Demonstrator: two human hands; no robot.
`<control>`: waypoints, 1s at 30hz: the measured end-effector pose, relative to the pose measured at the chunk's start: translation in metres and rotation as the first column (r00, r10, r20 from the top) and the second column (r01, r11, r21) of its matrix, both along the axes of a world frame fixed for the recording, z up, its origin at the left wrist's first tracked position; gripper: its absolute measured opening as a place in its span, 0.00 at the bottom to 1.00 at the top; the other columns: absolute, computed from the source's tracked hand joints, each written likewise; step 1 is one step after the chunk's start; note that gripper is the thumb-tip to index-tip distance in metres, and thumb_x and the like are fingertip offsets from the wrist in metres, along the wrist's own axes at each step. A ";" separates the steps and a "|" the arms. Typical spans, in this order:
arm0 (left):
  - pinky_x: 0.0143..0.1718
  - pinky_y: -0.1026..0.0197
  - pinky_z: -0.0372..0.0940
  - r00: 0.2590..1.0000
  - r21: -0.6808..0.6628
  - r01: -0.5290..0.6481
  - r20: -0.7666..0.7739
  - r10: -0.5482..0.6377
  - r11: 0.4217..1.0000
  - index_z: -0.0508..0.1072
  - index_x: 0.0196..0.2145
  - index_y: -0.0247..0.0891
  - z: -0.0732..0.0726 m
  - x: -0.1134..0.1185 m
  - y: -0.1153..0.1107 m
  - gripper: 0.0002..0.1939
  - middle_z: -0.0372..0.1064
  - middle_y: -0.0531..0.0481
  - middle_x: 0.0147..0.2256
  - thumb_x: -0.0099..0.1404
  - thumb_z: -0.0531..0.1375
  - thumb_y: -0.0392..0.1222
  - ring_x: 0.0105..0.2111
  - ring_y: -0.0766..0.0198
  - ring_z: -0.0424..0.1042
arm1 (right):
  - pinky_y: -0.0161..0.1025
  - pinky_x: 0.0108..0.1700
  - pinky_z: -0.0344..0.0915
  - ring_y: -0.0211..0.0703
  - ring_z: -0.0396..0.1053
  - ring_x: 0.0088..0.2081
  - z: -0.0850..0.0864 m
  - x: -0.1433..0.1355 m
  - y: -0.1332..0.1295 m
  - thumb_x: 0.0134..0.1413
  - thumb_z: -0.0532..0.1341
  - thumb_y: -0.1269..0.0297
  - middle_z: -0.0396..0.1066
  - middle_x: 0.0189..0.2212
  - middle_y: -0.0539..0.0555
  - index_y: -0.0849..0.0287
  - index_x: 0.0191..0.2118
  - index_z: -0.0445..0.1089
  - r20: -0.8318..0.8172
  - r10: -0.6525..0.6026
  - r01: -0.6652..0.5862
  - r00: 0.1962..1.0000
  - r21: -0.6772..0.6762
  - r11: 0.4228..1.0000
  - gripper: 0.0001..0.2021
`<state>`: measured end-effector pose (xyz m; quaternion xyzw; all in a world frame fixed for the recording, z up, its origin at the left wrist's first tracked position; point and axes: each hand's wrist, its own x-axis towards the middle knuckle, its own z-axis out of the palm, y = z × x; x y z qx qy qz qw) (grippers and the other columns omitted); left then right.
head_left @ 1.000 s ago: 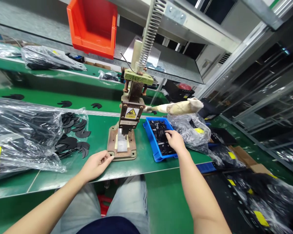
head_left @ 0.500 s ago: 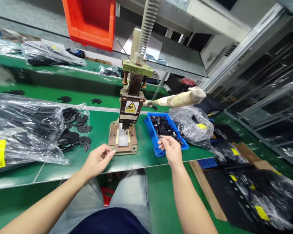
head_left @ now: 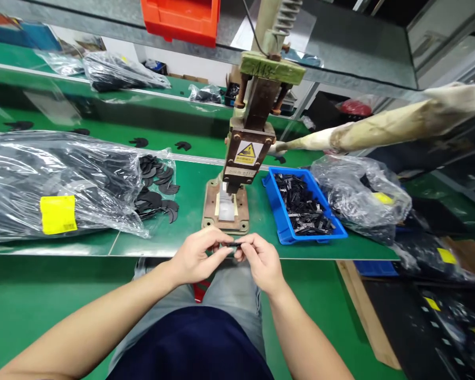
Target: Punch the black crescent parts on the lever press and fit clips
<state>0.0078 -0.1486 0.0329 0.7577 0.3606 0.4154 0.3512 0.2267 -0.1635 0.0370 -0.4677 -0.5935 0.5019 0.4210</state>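
Between my two hands, in front of the press base, is a small thin black part (head_left: pixel 234 244). My left hand (head_left: pixel 201 254) pinches its left end, and my right hand (head_left: pixel 260 259) pinches its right end. Just beyond my fingers stands a hand press (head_left: pixel 248 150) with a warning label, its ram down near a pale metal block (head_left: pixel 226 206) on the brown base (head_left: pixel 210 211). To the right of the press, a blue bin (head_left: pixel 284 221) holds many small black parts (head_left: pixel 301 203). Fingers cover most of the held part, so its exact kind is hidden.
A clear plastic bag (head_left: pixel 83 184) spills flat curved black pieces (head_left: pixel 154 200) left of the press. The wrapped press lever (head_left: pixel 380 126) reaches out to the right, above another plastic bag (head_left: pixel 360 195). An orange bin (head_left: pixel 182 21) sits on the shelf above.
My right hand has moved left from the blue bin to meet my left hand. Both now hold the small black part before the press. The view has shifted.
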 end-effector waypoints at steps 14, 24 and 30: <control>0.33 0.62 0.71 0.939 -0.544 0.196 0.343 0.003 0.816 0.77 0.44 0.39 0.006 0.008 -0.005 0.14 0.79 0.46 0.35 0.71 0.64 0.53 0.30 0.63 0.75 | 0.37 0.37 0.71 0.39 0.74 0.31 -0.001 -0.001 0.000 0.67 0.59 0.51 0.78 0.29 0.50 0.53 0.40 0.75 0.098 0.049 -0.052 0.994 0.025 0.998 0.13; 0.25 0.69 0.66 0.741 -0.772 0.498 0.615 0.268 0.396 0.69 0.35 0.36 0.002 0.011 -0.004 0.17 0.76 0.48 0.33 0.63 0.73 0.46 0.24 0.72 0.70 | 0.39 0.40 0.74 0.39 0.76 0.33 -0.006 -0.002 0.001 0.70 0.54 0.50 0.78 0.32 0.51 0.53 0.50 0.75 0.059 0.031 -0.033 0.998 0.022 0.999 0.17; 0.26 0.68 0.68 0.714 -0.786 0.486 0.609 0.344 0.383 0.68 0.35 0.36 0.002 0.011 -0.003 0.17 0.77 0.48 0.32 0.62 0.73 0.43 0.24 0.72 0.71 | 0.37 0.40 0.72 0.38 0.74 0.33 -0.010 0.003 0.001 0.70 0.55 0.51 0.77 0.32 0.50 0.54 0.48 0.75 0.052 0.022 -0.024 0.998 0.034 0.999 0.17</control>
